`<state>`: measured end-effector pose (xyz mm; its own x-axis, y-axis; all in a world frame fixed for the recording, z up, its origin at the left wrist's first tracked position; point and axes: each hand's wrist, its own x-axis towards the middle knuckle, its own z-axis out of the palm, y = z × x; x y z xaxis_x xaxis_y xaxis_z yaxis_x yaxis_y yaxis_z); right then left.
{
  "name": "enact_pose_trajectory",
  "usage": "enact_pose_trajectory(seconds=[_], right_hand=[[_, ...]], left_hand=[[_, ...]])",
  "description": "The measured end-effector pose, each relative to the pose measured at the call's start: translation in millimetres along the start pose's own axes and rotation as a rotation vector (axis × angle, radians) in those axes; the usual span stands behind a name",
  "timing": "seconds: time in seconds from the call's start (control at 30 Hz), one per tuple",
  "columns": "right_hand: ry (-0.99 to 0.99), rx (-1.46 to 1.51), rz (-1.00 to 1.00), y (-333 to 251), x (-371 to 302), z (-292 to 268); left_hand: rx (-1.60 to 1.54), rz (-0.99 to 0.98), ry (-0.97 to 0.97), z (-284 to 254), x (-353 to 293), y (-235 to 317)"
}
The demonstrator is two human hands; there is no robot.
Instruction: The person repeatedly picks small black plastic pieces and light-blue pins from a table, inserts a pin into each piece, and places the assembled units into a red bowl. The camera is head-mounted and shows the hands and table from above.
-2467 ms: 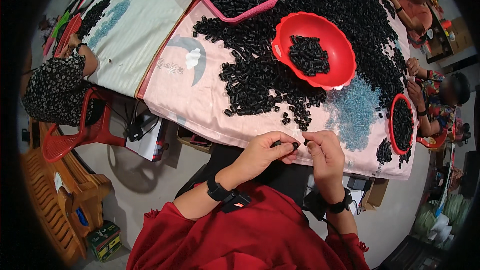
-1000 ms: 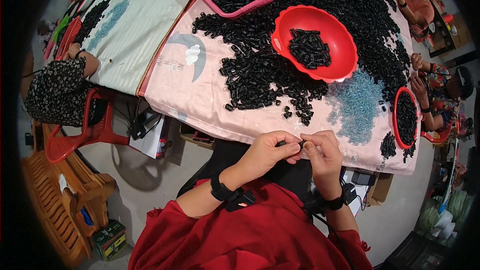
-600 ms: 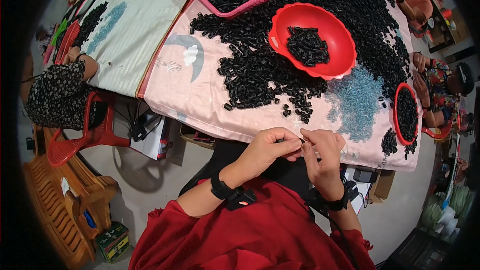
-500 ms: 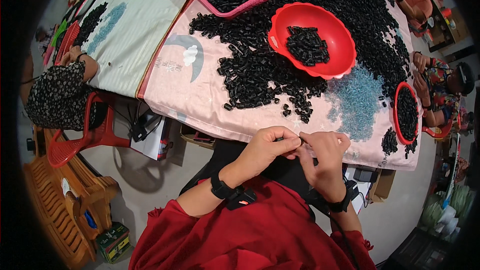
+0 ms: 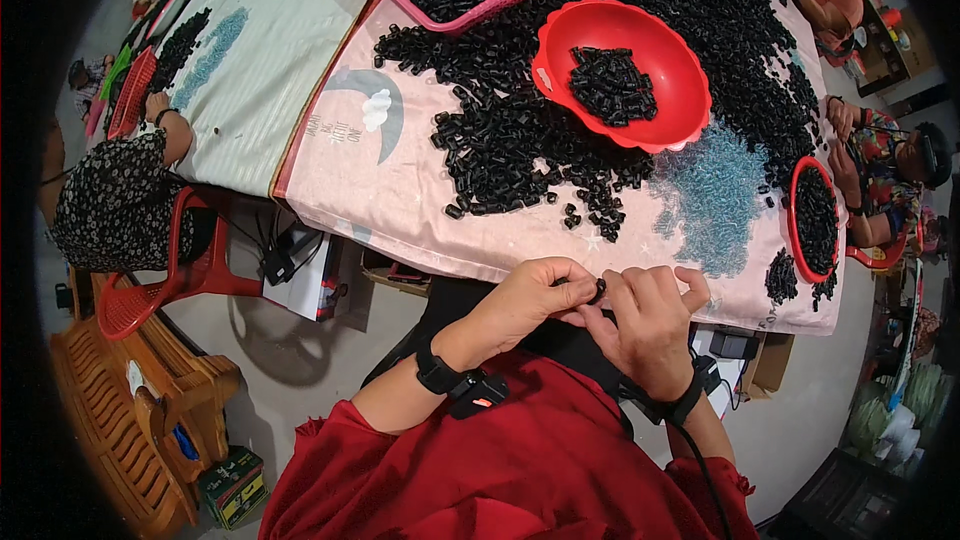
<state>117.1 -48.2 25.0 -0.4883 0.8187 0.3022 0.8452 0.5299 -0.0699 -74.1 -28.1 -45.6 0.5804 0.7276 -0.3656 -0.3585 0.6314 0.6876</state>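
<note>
The left hand (image 5: 535,298) pinches a small black piece (image 5: 600,287) between thumb and forefinger, end exposed, probably so the other can get at it. In comes the right hand (image 5: 650,315), fingers bent right beside it (whether they grip anything, one cannot tell). Beyond, loose black pieces (image 5: 500,160) and pale-blue bits (image 5: 715,210) lie near the tablecloth's (image 5: 420,225) edge, seemingly for easy reach; behind, a scalloped red bowl (image 5: 678,100) corrals more.

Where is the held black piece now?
In the head view, the black piece is right of centre, at the thumb tip of the left hand, beside the right hand.
</note>
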Motion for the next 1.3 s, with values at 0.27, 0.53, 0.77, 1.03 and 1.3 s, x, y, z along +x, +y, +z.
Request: enact_pose_trajectory(seconds=[0.27, 0.53, 0.77, 1.03, 1.3], right_hand=[[-0.022, -0.019, -0.022, 0, 1, -4], [-0.049, 0.127, -0.017, 4, 1, -1], [0.009, 0.218, -0.048, 1, -5, 8], [0.032, 0.095, -0.012, -3, -10, 13], [-0.050, 0.032, 0.025, -3, -9, 3]], left_hand=[[0.088, 0.006, 0.030, 4, -2, 1], [0.013, -0.080, -0.036, -2, 0, -5], [0.028, -0.113, -0.021, 1, 0, -8], [0.012, -0.055, 0.073, 9, 1, -10], [0.028, -0.079, 0.061, 10, -1, -4]])
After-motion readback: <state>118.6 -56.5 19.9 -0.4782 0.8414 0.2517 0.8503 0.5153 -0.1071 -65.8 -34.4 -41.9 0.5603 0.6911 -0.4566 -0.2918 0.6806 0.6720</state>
